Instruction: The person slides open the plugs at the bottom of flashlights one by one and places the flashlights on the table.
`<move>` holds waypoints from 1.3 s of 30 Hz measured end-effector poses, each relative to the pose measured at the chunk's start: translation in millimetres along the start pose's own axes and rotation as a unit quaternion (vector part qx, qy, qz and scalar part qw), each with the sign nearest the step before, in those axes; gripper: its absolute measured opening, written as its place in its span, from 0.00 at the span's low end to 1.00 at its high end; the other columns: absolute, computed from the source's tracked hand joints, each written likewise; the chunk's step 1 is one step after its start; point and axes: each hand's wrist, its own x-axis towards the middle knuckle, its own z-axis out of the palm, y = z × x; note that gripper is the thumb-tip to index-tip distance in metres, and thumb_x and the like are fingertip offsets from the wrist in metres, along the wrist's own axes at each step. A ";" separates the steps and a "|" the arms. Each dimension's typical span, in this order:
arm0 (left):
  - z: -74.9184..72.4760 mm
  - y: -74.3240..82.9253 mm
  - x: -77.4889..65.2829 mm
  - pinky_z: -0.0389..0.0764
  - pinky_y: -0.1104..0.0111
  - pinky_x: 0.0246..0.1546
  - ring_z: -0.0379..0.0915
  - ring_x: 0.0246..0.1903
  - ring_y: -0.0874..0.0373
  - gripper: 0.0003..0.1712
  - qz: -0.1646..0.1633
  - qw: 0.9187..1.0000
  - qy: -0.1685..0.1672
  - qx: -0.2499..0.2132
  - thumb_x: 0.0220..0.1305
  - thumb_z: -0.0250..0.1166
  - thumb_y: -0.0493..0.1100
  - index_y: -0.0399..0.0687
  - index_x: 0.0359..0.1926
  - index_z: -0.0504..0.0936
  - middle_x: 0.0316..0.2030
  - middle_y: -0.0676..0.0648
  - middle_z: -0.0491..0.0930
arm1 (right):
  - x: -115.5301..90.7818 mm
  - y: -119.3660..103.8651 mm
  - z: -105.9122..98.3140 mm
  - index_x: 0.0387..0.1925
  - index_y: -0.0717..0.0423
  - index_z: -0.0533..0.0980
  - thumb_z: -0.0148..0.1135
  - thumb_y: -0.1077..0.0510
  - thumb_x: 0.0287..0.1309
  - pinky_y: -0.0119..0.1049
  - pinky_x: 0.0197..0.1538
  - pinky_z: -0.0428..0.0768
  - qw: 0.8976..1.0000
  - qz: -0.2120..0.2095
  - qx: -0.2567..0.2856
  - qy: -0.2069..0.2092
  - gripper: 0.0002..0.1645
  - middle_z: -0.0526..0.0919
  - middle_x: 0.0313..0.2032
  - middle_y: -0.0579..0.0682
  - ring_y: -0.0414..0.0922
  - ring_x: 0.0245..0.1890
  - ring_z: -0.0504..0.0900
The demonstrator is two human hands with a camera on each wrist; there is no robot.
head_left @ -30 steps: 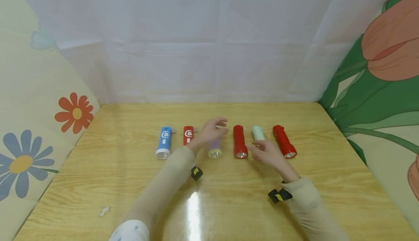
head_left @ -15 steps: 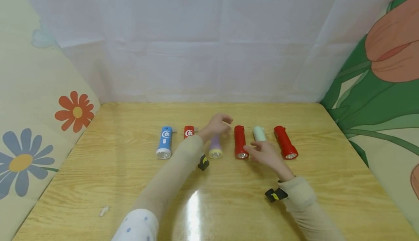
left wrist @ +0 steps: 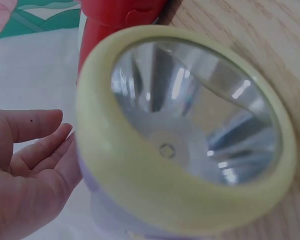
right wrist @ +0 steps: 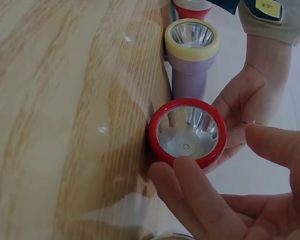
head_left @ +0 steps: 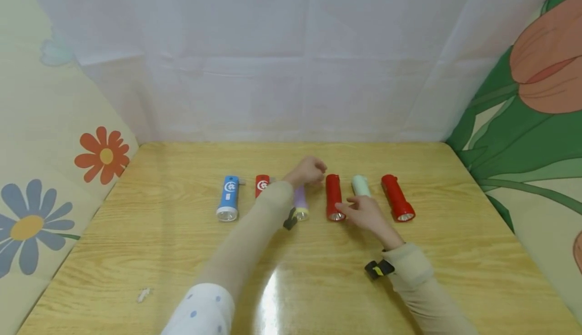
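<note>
Worktop (head_left: 136, 254) carries a blue flashlight (head_left: 228, 198), a logoed red flashlight (head_left: 262, 183), a purple flashlight (head_left: 300, 197). The left hand (head_left: 310, 170), loose and holding nothing, hangs beside the far end of the middle red flashlight (head_left: 333, 192), whose long axis runs front to back, lens (head_left: 337, 217) foremost. The right hand (head_left: 367, 214), thumb and fingers apart, is nearer, at that lens; contact is unclear. Then a mint flashlight (head_left: 361, 185), another red flashlight (head_left: 397, 198).

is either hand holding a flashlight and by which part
Nothing is held: the left hand and right hand are open by the red flashlight between them.
</note>
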 end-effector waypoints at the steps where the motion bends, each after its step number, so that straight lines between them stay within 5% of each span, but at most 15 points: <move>1: 0.5 0.6 0.7 0.78 0.68 0.40 0.75 0.42 0.49 0.26 -0.001 1.000 0.001 0.011 0.49 0.54 0.24 0.31 0.53 0.72 0.48 0.37 0.75 | 0.3 0.0 0.4 0.52 0.80 0.65 0.56 0.50 0.60 0.37 0.31 0.79 1.000 -0.001 -0.003 0.000 0.34 0.80 0.37 0.67 0.49 0.26 0.82; 6: 2.1 2.7 3.5 0.76 0.68 0.42 0.73 0.45 0.49 0.27 -0.002 0.998 -0.008 0.055 0.47 0.55 0.24 0.32 0.53 0.73 0.49 0.38 0.75 | 1.9 -0.5 2.6 0.50 0.78 0.67 0.56 0.50 0.60 0.36 0.30 0.78 1.000 -0.001 -0.016 -0.001 0.32 0.82 0.31 0.63 0.47 0.22 0.81; 13: 5.0 4.7 5.2 0.80 0.66 0.32 0.77 0.31 0.48 0.22 0.018 0.996 -0.049 0.067 0.46 0.53 0.22 0.28 0.47 0.76 0.40 0.35 0.79 | 5.1 -2.9 6.5 0.46 0.76 0.70 0.57 0.51 0.59 0.34 0.27 0.77 1.000 0.010 -0.010 0.003 0.28 0.82 0.27 0.59 0.46 0.22 0.81; 21: 10.8 3.2 9.1 0.79 0.64 0.29 0.75 0.27 0.52 0.20 0.014 0.994 -0.047 0.099 0.46 0.51 0.25 0.32 0.42 0.80 0.33 0.39 0.80 | 8.7 -5.9 11.0 0.33 0.68 0.76 0.58 0.52 0.57 0.32 0.22 0.73 0.999 -0.002 -0.034 0.017 0.19 0.79 0.20 0.51 0.42 0.18 0.76; 25: 24.2 -41.6 59.0 0.76 0.70 0.19 0.74 0.21 0.58 0.20 0.044 0.995 -0.030 0.089 0.40 0.50 0.29 0.35 0.35 0.82 0.25 0.45 0.79 | 10.1 -4.6 12.6 0.33 0.68 0.76 0.58 0.53 0.57 0.31 0.22 0.72 0.999 -0.013 -0.043 0.020 0.18 0.78 0.19 0.50 0.41 0.17 0.74; 28: 27.1 -52.0 75.7 0.77 0.70 0.21 0.74 0.22 0.57 0.16 0.033 0.996 -0.033 0.076 0.42 0.53 0.30 0.37 0.34 0.82 0.26 0.46 0.79 | 10.4 -4.5 13.1 0.33 0.69 0.75 0.58 0.54 0.57 0.32 0.22 0.72 0.999 -0.011 -0.038 0.013 0.17 0.78 0.19 0.50 0.42 0.17 0.75; 32: 18.8 -4.1 23.9 0.78 0.67 0.29 0.76 0.31 0.51 0.15 -0.008 0.996 -0.010 0.083 0.51 0.55 0.28 0.34 0.41 0.80 0.35 0.40 0.80 | 10.9 -5.0 13.9 0.38 0.70 0.75 0.59 0.55 0.57 0.31 0.22 0.73 1.000 -0.004 -0.027 0.012 0.18 0.78 0.20 0.52 0.43 0.18 0.76; 34: 16.0 14.5 -0.3 0.78 0.65 0.32 0.76 0.34 0.46 0.15 -0.001 0.997 0.010 0.073 0.53 0.53 0.28 0.30 0.42 0.78 0.37 0.36 0.79 | 11.0 -4.7 14.0 0.41 0.72 0.73 0.59 0.56 0.57 0.32 0.23 0.74 1.000 -0.006 -0.022 0.014 0.20 0.79 0.22 0.54 0.44 0.19 0.77; 39: 12.8 26.0 -17.0 0.80 0.65 0.31 0.76 0.30 0.47 0.11 0.034 0.998 0.043 0.032 0.58 0.51 0.29 0.28 0.39 0.77 0.34 0.36 0.78 | 10.2 -5.1 13.1 0.46 0.75 0.72 0.60 0.57 0.56 0.32 0.26 0.75 0.999 -0.009 -0.032 0.026 0.24 0.81 0.29 0.58 0.44 0.23 0.78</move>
